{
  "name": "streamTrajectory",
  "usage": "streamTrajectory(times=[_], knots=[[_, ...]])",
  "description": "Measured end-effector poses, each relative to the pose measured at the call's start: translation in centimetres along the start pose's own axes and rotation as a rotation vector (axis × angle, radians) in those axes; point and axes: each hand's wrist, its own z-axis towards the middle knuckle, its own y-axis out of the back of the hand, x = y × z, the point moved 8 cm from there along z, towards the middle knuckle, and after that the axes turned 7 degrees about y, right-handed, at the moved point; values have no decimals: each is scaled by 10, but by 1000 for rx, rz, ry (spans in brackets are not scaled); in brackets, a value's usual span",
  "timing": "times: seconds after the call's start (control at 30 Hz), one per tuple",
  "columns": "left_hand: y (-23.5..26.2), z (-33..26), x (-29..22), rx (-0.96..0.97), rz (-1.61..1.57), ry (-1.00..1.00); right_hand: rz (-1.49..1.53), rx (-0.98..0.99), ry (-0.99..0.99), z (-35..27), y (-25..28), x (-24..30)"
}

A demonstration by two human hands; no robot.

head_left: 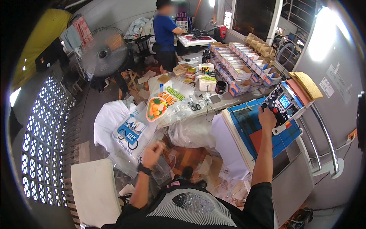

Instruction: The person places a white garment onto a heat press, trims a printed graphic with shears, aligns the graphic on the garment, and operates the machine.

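Your right hand [267, 117] grips the heat press [263, 131] handle — press open, platen bare; left hand [152, 152] blurred, grip indeterminate — printed shirts [131, 131] lie stacked left.

The heat press [267, 133] has a matt blue platen with a dull red pad on it, and its control box [284, 103] is hard dark plastic with a glossy lit screen. A rough, spongy yellow pad [307, 84] lies on top of it. The rail [324, 133] beside the press is smooth, shiny metal. White T-shirts [114, 122] of soft matt cloth carry flat coloured prints. Clear bags [190, 131] are thin glossy plastic film, crinkled. The boxes [244, 63] on the worktop look like matt cardboard. The scissors [195, 107] have dark plastic handles.
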Motion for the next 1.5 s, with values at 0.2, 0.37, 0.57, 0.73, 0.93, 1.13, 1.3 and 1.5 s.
streamTrajectory(times=[0.2,0.37,0.57,0.73,0.93,1.13,1.3,1.5], knots=[[183,-156,-344,-318,-73,-1269,53,22,-2,-4,3,13],[159,-204,-418,-68,92,-1533,17,-4,-10,4,-1,2],[136,-162,-430,-41,95,-1485,64,-54,-25,10,11,4],[129,-134,-439,-38,25,-1457,78,-95,-11,-2,13,18],[108,-82,-466,63,-96,-1461,30,-95,-118,-18,20,2],[87,-10,-484,156,-196,-1521,-60,-7,-104,-14,9,20],[64,49,-510,296,-287,-1593,-38,-66,-111,6,27,34],[31,104,-518,494,-408,-1615,-63,-93,-175,0,25,19]])
